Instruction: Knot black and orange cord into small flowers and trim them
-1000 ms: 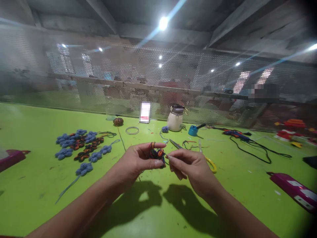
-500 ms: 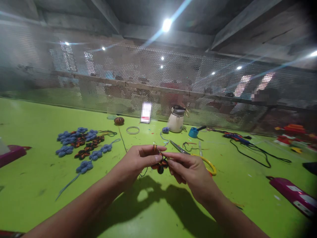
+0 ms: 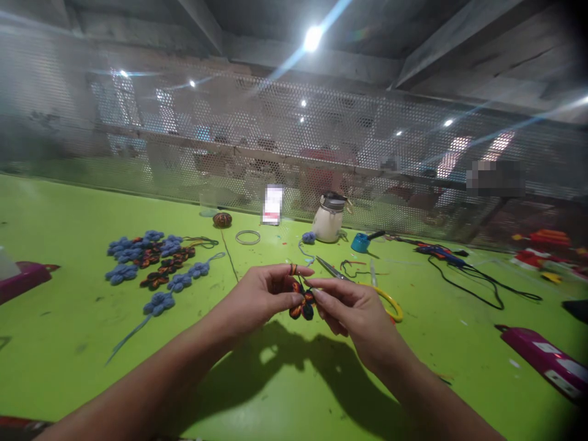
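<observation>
My left hand (image 3: 264, 295) pinches a small dark-and-orange crocheted flower (image 3: 302, 304) between thumb and fingers, above the green table. Yarn (image 3: 293, 269) in the same colours is wound round its raised index finger. My right hand (image 3: 349, 309) is closed at the flower's right side, gripping a thin crochet hook, mostly hidden by the fingers. A strand leads from a dark brown yarn ball (image 3: 222, 220) toward my left hand. Yellow-handled scissors (image 3: 390, 303) lie just behind my right hand, with their blades pointing away to the left.
Blue crocheted flowers (image 3: 158, 303) and dark-and-orange ones (image 3: 156, 280) lie at left. Along the back stand a phone (image 3: 272, 205), a white jar (image 3: 327, 220) and a blue pot (image 3: 361, 243), before a perforated screen (image 3: 220, 135). A purple power strip (image 3: 542, 358) lies at right.
The flower has turned so that more of its orange petals show. The fingertips have shifted slightly around it, and the hook's shiny tip shows less. The view has tilted a little.
</observation>
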{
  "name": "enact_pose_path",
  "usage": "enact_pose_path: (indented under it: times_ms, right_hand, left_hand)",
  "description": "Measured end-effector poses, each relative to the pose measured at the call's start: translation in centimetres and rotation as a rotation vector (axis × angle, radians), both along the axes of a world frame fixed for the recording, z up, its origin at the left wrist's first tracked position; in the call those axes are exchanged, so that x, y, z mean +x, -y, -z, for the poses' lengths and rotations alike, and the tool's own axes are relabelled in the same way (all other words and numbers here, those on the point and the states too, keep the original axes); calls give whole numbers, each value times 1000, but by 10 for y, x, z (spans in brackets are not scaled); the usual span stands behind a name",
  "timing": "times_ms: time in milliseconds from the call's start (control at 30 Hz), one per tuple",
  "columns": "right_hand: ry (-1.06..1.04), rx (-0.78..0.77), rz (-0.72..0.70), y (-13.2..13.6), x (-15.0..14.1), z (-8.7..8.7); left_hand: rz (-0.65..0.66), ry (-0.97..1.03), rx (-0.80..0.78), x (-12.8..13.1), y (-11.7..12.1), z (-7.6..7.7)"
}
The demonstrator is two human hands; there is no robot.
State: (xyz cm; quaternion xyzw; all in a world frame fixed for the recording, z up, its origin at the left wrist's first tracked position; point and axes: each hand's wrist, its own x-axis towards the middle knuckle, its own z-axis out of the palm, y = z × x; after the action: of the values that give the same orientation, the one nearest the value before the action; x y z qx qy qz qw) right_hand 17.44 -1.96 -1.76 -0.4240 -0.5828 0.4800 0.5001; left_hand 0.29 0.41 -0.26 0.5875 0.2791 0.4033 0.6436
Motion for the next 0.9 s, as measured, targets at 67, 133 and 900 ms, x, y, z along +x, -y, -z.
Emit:
enact_pose_path:
  times_ms: [67, 133, 900]
  right_hand:
    - [8, -23, -22, 0, 0, -2]
    - [31, -48, -44, 0, -1, -4]
    - [730, 624, 48, -9, 7, 2]
  left_hand:
    - [-1, 5, -10, 0, -1, 1]
    - [-1, 21, -27, 0, -2, 3]
    - [-178, -530, 337, 5, -2, 5]
